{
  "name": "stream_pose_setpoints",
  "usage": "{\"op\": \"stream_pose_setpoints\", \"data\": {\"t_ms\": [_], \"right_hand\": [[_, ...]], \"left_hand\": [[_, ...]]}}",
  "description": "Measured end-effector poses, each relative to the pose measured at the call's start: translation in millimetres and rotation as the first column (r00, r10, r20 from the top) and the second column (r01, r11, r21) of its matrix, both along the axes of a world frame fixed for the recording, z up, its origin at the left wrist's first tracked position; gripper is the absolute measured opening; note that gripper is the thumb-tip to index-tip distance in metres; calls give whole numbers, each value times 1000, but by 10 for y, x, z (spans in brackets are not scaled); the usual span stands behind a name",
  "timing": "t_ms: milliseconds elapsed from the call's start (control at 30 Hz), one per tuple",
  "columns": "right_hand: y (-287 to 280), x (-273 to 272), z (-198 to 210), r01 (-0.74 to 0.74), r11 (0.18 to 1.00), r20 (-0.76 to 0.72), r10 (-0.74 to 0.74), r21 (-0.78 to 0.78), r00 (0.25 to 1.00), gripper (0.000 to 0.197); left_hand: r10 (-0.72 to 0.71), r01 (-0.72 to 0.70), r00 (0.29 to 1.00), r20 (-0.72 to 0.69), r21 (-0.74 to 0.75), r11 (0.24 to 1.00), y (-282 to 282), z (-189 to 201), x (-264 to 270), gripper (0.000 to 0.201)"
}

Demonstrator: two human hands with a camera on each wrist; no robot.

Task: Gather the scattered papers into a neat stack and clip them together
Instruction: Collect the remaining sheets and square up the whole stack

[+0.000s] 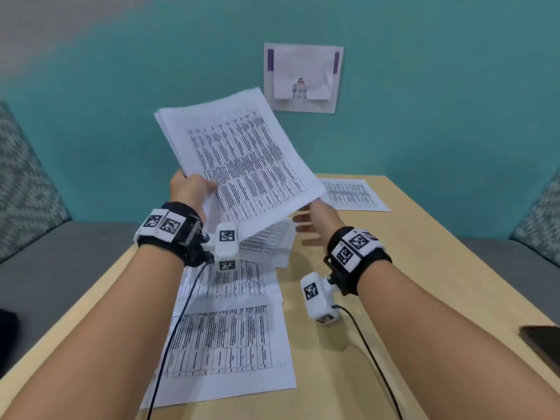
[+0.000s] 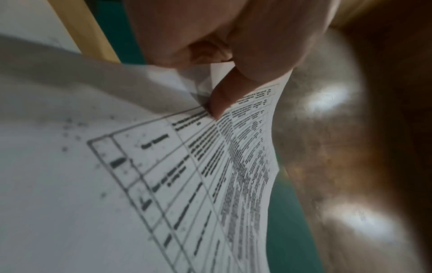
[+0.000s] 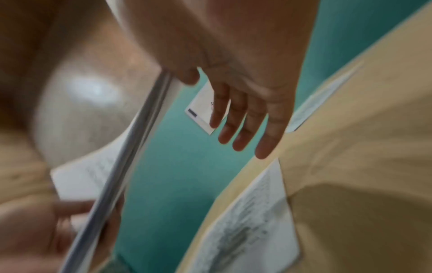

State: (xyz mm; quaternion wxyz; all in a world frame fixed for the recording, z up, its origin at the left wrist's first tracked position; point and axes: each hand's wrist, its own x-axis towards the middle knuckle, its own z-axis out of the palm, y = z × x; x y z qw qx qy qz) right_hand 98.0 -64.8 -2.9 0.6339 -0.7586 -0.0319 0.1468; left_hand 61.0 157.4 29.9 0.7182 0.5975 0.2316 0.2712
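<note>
My left hand (image 1: pixel 194 189) holds a sheaf of printed table sheets (image 1: pixel 239 159) up in the air above the table, thumb on top in the left wrist view (image 2: pixel 222 96). The sheaf shows edge-on in the right wrist view (image 3: pixel 131 147). My right hand (image 1: pixel 318 219) hovers beside the sheaf's lower right corner with straight, spread fingers (image 3: pixel 245 125), holding nothing. More printed sheets lie on the wooden table (image 1: pixel 424 268): one near me (image 1: pixel 230 353), one above it (image 1: pixel 242 283), one partly under the sheaf (image 1: pixel 272 241), and one at the far right (image 1: pixel 351 194). No clip is in view.
A dark phone (image 1: pixel 542 344) lies at the table's right edge. A paper notice (image 1: pixel 303 77) hangs on the teal wall behind. Grey seats with patterned cushions (image 1: pixel 24 189) flank the table. Cables (image 1: pixel 372 353) trail from both wrist cameras across the table.
</note>
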Motion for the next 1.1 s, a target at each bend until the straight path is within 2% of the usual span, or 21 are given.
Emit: {"op": "stream_pose_setpoints", "data": {"t_ms": [67,133,200,267,367,433,500,533,600,633,700,767,800,900,1000,1100], "right_hand": [[-32,27,92,93,961,-56,-81,260,995,59],[-102,40,174,80,925,-89,-50,371,995,61],[-161,3,244,8,946,-68,15,323,998,51],[-190,-46,282,-52,981,-44,61,188,997,41],[-230,-40,247,-40,994,-9,41,105,999,53],[-293,-62,241,28,992,39,-33,120,999,47],[-396,-70,232,105,986,59,-113,129,992,36],[-465,-46,213,159,979,66,-168,129,983,34],[-616,24,162,277,952,80,-289,131,954,35],[-699,66,124,329,934,74,-341,142,937,36],[-831,105,52,403,896,42,-418,187,908,37],[-925,80,7,444,870,21,-459,212,888,35],[-967,77,-21,457,864,15,-471,213,882,33],[-1068,89,-80,465,850,8,-482,245,876,35],[-1151,152,-100,467,835,9,-491,292,871,35],[-1228,195,-96,472,823,-3,-496,316,868,37]], "left_hand": [[-26,29,999,-41,57,998,59,-70,-48,51],[-45,50,997,-57,99,994,127,-112,-82,49],[-94,104,993,-78,138,985,123,-111,-120,52],[-169,187,980,-108,187,965,60,-89,-156,53],[-265,291,955,-135,227,929,-54,-47,-203,51],[-315,342,938,-142,262,902,-105,-44,-184,40],[-346,381,924,-163,306,873,-148,-36,-202,15],[-342,385,921,-186,310,869,-155,-50,-212,11],[-304,390,907,-291,310,867,-98,-149,-165,34],[-258,399,887,-382,356,845,-65,-190,-155,42],[-83,468,796,-599,523,712,18,-295,-106,49],[87,599,654,-752,584,548,43,-400,-67,40],[152,652,605,-781,596,468,50,-470,-23,30],[300,785,487,-820,562,261,80,-690,127,37],[302,819,450,-840,523,235,-18,-754,229,29],[269,799,507,-819,563,211,-127,-734,268,53]]}}
